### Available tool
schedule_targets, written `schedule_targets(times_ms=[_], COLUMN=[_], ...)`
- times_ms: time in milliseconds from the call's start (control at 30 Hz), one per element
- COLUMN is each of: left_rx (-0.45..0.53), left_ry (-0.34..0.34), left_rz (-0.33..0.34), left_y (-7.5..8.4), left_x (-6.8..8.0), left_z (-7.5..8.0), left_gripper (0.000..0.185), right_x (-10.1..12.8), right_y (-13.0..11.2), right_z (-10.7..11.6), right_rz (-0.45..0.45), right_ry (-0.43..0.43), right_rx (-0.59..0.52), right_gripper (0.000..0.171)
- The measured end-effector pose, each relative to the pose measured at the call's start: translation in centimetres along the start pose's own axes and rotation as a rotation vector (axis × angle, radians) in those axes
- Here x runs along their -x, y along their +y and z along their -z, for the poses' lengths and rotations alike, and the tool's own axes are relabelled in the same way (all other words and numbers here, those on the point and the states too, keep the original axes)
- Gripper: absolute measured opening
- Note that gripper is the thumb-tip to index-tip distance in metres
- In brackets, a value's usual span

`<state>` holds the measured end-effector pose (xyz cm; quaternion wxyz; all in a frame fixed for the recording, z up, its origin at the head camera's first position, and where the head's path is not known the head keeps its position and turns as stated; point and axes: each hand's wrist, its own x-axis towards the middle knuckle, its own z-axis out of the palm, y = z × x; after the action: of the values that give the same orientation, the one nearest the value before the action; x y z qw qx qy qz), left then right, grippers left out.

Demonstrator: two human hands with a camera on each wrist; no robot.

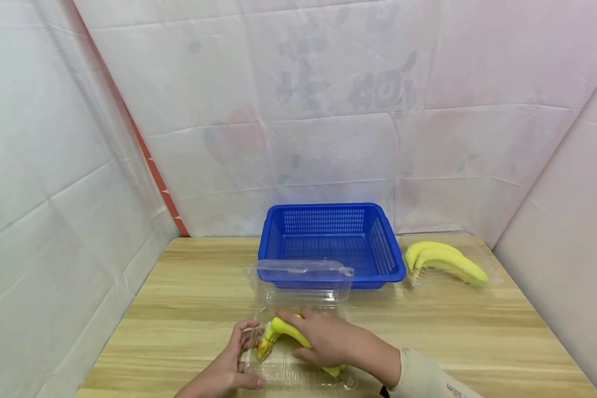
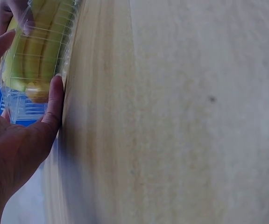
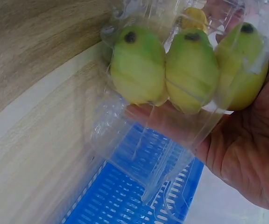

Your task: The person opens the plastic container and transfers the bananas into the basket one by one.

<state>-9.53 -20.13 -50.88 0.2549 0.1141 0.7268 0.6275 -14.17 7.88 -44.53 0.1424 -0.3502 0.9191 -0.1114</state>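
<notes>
My right hand (image 1: pixel 328 340) lies over a bunch of bananas (image 1: pixel 283 331), fingers curled down around it, holding it in the open clear plastic clamshell (image 1: pixel 303 309) near the front edge of the wooden table (image 1: pixel 189 309). My left hand (image 1: pixel 231 362) sits at the box's 9 o'clock, thumb and fingers pinching its clear wall; in the left wrist view the thumb (image 2: pixel 54 100) presses against the plastic with the fruit showing through. The lid stands raised at 12 o'clock from my hands, and just behind it is a blue basket (image 1: pixel 330 243), its front rim almost touching the lid. I can see nothing inside the basket.

At 2 o'clock, well apart from my hands, a second bunch of bananas (image 1: pixel 445 261) lies in another clear tray (image 1: pixel 487 265) close to the right wall. White sheeting closes the table on the left, back and right. Bare tabletop stretches at 9 to 10 o'clock and again at 3 o'clock, between my right sleeve (image 1: pixel 428 378) and the right edge.
</notes>
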Motion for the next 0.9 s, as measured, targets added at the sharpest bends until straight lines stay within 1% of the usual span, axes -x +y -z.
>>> schedule_targets(times_ms=[333, 467, 600, 833, 900], left_rx=[-0.044, -0.017, 0.003, -0.046, -0.057], left_ry=[0.011, 0.002, -0.005, 0.002, -0.001], left_rz=[-0.001, -0.003, 0.01, 0.048, 0.036], left_y=[0.14, -0.03, -0.17, 0.15, 0.27], left_x=[-0.04, 0.0, 0.01, -0.15, -0.18], left_z=[0.22, 0.17, 0.23, 0.38, 0.42], left_gripper=[0.102, 0.102, 0.101, 0.101, 0.101], right_x=[-0.4, -0.33, -0.26, -0.19, -0.2], right_y=[0.06, -0.02, -0.11, 0.08, 0.1], right_z=[-0.24, -0.16, -0.19, -0.14, -0.04], right_rz=[0.0, -0.001, 0.005, 0.016, 0.016], right_ry=[-0.001, -0.012, -0.013, 0.003, 0.008], right_rx=[0.003, -0.003, -0.003, -0.01, -0.012], right_gripper=[0.086, 0.084, 0.083, 0.082, 0.082])
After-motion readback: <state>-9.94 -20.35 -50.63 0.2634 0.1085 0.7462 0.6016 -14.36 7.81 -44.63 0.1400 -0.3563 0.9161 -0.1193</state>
